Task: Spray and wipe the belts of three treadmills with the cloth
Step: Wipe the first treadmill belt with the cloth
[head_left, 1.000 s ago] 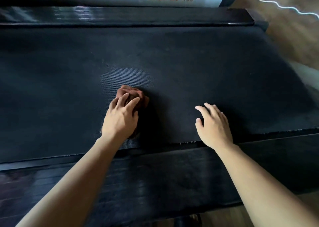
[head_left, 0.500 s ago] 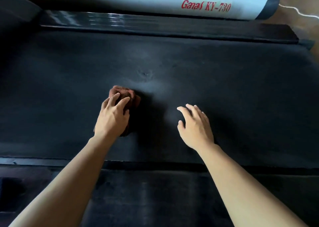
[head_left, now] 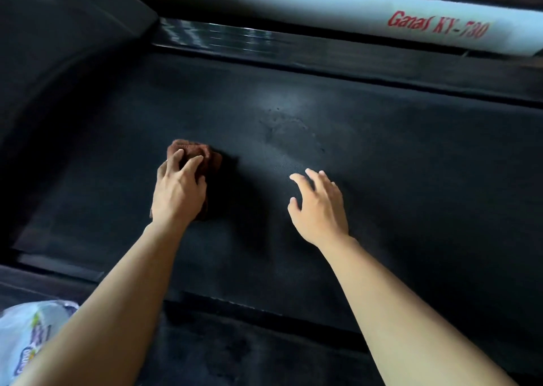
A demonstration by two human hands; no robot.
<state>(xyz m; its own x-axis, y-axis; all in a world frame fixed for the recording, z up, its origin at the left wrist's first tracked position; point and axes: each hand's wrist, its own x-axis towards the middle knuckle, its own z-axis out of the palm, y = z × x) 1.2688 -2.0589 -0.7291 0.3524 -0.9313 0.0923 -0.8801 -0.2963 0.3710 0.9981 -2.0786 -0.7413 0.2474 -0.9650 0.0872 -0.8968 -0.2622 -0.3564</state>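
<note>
- Cloth [head_left: 202, 153]: brown, bunched, sitting under the left hand [head_left: 176, 192], which presses it onto the belt [head_left: 382, 180].
- L fingers are laid across the top of it, fairly straight and a bit spread, not fisted round the fabric. The thumb sits at the cloth's right side.
- Right hand [head_left: 320, 209] is empty, fingers fanned and relaxed, low over the belt just right of the cloth. Touching or hovering, can't tell.
- Dull smudgy patch [head_left: 282, 127] lies just beyond the R fingertips, ahead of the gap btw the hands. Prob. the bit that needs work.
- Looks like the wiping step on this treadmill. No spray bottle in shot.
- To do it well: flat palm pressure and long overlapping strokes out to that patch, then across the full width. Turn the cloth to a clean face once it loads up.
- R hand is best planted as a brace so the belt doesn't creep under the push.
- Beyond both hands: glossy side rail [head_left: 235, 37], then a pale frame tube [head_left: 323, 7] w/ red lettering.
- Low, left of the L forearm: plastic bag [head_left: 26, 335].
</note>
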